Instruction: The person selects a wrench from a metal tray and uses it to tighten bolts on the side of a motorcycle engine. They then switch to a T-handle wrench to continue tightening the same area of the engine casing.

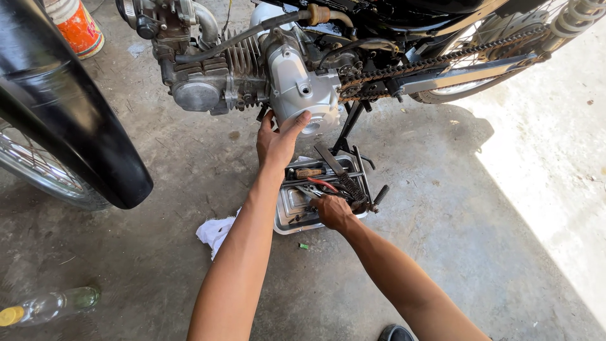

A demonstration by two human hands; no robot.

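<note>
While the left hand presses flat against the underside of the silver engine cover, fingers spread wide and thumb up along its near face, the right hand reaches down into the metal tray on the concrete floor. That hand lies knuckles up among the tools, fingers curled under; whether they have closed on anything cannot be told. From the right hand, red-handled pliers lie just at 11 o'clock, a wooden-handled screwdriver further up at 11, and a coiled spring near 1 o'clock. The tray sits directly below the cover, at 6 o'clock from it, beside the black stand. A white rag lies touching the tray's left edge, at 9 o'clock. From the cover, the drive chain runs off toward 2 o'clock to the rear wheel. A black front mudguard fills the left side, and a clear bottle lies at 8 o'clock from the rag.
</note>
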